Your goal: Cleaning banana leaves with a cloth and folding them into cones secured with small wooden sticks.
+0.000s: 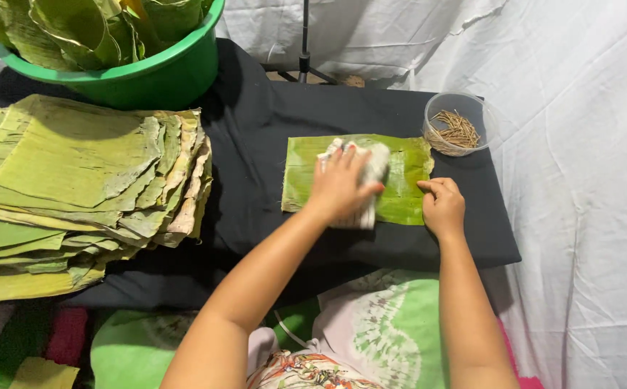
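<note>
Your left hand (pixel 340 185) presses a white cloth (pixel 371 173) down on a green leaf piece (pixel 403 176), fingers spread and curled over the cloth, gripping it. The leaf lies flat on the black tabletop (pixel 256 144). Your right hand (pixel 441 205) rests loosely closed on the leaf's near right corner, holding nothing. A clear bowl of small sticks (pixel 456 128) stands just beyond the leaf; a stack of leaves (pixel 75 187) and a green tub (pixel 148 75) sit to the left.

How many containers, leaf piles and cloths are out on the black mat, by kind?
Green tub of leaves: 1
Clear bowl of small sticks: 1
Stack of cut leaves: 1
Single leaf piece: 1
White cloth under left hand: 1
Total: 5
</note>
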